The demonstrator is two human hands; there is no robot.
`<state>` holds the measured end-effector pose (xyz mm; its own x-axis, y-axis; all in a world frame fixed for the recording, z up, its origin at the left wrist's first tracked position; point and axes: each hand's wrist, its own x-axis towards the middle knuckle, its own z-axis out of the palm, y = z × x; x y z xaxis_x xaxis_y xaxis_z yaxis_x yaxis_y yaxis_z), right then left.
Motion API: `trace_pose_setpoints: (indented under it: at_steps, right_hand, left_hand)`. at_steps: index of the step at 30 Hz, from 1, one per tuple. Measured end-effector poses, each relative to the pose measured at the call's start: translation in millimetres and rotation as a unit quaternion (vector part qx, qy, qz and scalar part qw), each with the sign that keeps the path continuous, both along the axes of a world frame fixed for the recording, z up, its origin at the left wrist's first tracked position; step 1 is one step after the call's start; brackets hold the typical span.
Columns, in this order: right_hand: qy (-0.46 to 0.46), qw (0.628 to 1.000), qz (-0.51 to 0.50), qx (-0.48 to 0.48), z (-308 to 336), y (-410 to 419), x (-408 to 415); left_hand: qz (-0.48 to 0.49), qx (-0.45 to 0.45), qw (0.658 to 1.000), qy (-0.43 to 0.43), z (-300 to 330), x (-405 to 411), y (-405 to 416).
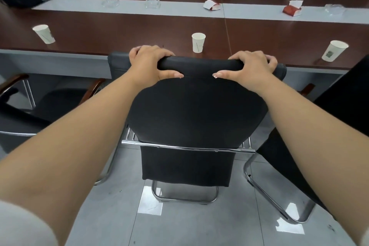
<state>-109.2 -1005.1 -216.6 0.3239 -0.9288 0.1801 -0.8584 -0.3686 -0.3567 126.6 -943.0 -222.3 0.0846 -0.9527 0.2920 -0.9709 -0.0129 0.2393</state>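
Got my left hand [148, 62] and right hand [250, 68] both wrapped around the chair [191, 110] top bar, which runs crosswise; the counter [119, 32] is dead ahead.

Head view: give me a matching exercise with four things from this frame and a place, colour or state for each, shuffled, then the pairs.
1 chair backrest
2 nearest paper cup
3 rightmost red carton
4 middle ashtray

A red and white, on the pale strip
B gripped at its top by left hand and right hand
C clear glass
D upright on the brown tabletop

Pairs: 1-B, 2-D, 3-A, 4-C
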Motion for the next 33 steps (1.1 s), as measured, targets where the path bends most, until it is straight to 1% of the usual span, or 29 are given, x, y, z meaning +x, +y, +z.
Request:
trace_pose_setpoints:
  at_steps: [4, 8, 14, 22, 29, 33]
  right_hand:
    - [-0.005, 1.0, -0.002, -0.017, 3, -19, 9]
    - [-0.006, 0.999, -0.001, -0.034, 1, -23, 14]
    - [-0.004, 1.0, -0.001, -0.019, -8, -16, -3]
    - [0.006, 1.0, 0.001, 0.022, -14, 16, -16]
    - [0.015, 0.999, -0.008, 0.044, -10, 35, -14]
    - [0.015, 0.999, -0.009, 0.04, -9, 38, -12]
  left_hand:
    - [0.003, -0.002, 1.0, 0.008, 7, 9, -20]
    - [0.018, -0.016, 1.0, 0.001, 4, 9, -24]
    - [0.016, -0.018, 1.0, -0.002, -9, -7, -11]
    - [0.013, 0.036, 0.999, -0.003, -12, -21, 18]
    - [0.011, 0.072, 0.997, 0.022, -3, -19, 33]
    - [0.016, 0.07, 0.997, 0.021, -1, -21, 37]
